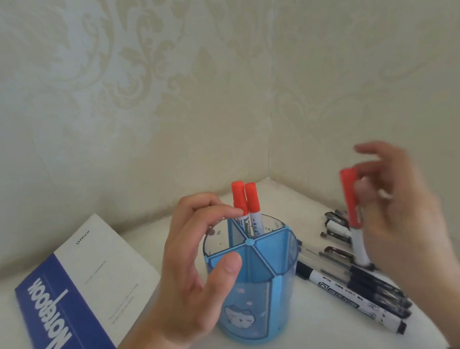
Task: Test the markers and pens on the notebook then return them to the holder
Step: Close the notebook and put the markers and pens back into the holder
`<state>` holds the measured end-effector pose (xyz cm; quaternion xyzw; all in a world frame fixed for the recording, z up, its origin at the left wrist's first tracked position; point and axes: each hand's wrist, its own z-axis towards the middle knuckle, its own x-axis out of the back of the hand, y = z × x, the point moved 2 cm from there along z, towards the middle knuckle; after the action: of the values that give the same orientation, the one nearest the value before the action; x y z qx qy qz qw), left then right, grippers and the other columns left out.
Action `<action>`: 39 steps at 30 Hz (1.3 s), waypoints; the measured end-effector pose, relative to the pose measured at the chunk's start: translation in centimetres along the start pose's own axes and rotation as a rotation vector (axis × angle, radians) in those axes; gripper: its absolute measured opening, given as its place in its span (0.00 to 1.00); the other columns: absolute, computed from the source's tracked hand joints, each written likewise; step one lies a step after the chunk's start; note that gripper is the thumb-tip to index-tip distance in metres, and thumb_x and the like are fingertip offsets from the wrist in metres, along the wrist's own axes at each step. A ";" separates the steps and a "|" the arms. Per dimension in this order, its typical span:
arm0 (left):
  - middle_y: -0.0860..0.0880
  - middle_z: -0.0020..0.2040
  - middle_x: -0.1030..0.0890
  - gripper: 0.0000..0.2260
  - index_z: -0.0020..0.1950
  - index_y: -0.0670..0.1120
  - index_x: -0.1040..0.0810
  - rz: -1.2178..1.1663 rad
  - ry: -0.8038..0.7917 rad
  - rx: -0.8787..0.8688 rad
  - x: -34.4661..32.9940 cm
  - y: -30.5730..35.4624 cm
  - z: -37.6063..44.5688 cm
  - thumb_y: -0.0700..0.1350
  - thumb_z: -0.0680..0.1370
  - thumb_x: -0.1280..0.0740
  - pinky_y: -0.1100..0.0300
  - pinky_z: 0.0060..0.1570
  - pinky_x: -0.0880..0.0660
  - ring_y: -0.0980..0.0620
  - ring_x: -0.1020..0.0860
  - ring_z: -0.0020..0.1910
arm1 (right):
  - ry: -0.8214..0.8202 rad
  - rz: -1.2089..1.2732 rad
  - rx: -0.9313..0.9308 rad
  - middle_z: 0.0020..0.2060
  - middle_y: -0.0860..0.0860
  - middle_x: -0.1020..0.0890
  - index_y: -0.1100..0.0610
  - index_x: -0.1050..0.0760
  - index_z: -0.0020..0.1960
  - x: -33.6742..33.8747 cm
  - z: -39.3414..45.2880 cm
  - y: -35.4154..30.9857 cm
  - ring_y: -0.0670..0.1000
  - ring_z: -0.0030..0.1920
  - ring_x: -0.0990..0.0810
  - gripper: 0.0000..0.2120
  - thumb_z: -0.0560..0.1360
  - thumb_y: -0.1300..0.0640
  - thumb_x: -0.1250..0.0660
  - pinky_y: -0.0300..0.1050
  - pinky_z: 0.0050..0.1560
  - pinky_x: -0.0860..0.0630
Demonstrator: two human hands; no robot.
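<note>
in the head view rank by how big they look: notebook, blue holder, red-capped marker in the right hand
1. notebook, covers the most area.
2. blue holder, smaller.
3. red-capped marker held in the right hand, thinnest and smallest, though blurred.

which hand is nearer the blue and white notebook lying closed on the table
Left. The left hand is at the blue plastic pen holder, just right of the blue and white notebook. The right hand holds a red-capped marker beyond the holder, farther away.
</note>
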<state>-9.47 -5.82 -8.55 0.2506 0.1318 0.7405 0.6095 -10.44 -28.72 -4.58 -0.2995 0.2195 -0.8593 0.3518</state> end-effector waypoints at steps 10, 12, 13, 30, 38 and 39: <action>0.44 0.55 0.26 0.22 0.57 0.42 0.23 -0.017 -0.034 0.017 0.0 -0.2 0.1 0.60 0.78 0.41 0.53 0.48 0.28 0.43 0.26 0.55 | 0.148 0.632 0.176 0.47 0.53 0.26 0.52 0.32 0.53 -0.7 1.8 -5.7 0.47 0.39 0.20 0.15 0.80 0.71 0.42 0.45 0.32 0.20; 0.44 0.54 0.26 0.23 0.57 0.41 0.23 -0.010 -0.037 0.015 0.0 -0.2 0.1 0.59 0.78 0.41 0.54 0.49 0.29 0.43 0.26 0.55 | 0.035 0.531 0.175 0.45 0.44 0.21 0.49 0.28 0.51 -1.9 1.1 -5.0 0.46 0.41 0.19 0.16 0.78 0.71 0.38 0.46 0.33 0.20; 0.43 0.54 0.26 0.21 0.56 0.40 0.23 -0.003 -0.040 0.012 0.0 -0.2 0.1 0.57 0.77 0.39 0.55 0.50 0.30 0.43 0.26 0.54 | -0.056 0.421 0.187 0.45 0.43 0.19 0.47 0.25 0.51 -2.4 0.8 -4.5 0.48 0.43 0.19 0.15 0.77 0.67 0.36 0.46 0.35 0.20; 0.46 0.55 0.28 0.21 0.58 0.44 0.25 -0.012 0.130 -0.042 0.5 -0.6 0.1 0.60 0.78 0.40 0.48 0.46 0.31 0.38 0.29 0.46 | -0.630 -0.413 0.042 0.42 0.44 0.17 0.40 0.35 0.62 -2.1 -1.0 -0.1 0.47 0.39 0.19 0.16 0.78 0.53 0.37 0.43 0.40 0.24; 0.46 0.59 0.30 0.26 0.63 0.44 0.30 -0.033 0.061 0.016 0.0 -0.6 -0.1 0.63 0.76 0.40 0.52 0.48 0.29 0.41 0.27 0.47 | 0.025 0.676 0.110 0.40 0.56 0.20 0.49 0.39 0.59 -1.0 -0.8 -4.0 0.55 0.33 0.20 0.18 0.77 0.66 0.37 0.46 0.33 0.23; 0.47 0.59 0.30 0.26 0.64 0.44 0.30 -0.035 0.062 0.020 0.0 -0.6 -0.1 0.63 0.76 0.40 0.52 0.47 0.29 0.41 0.27 0.47 | -0.027 0.665 0.099 0.40 0.56 0.20 0.46 0.39 0.59 -1.3 -0.9 -3.9 0.54 0.33 0.20 0.20 0.76 0.65 0.36 0.45 0.34 0.24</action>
<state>-9.01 -5.65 -8.92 0.2312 0.1623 0.7359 0.6153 -12.16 -25.02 -3.43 -0.2052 0.2585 -0.7031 0.6299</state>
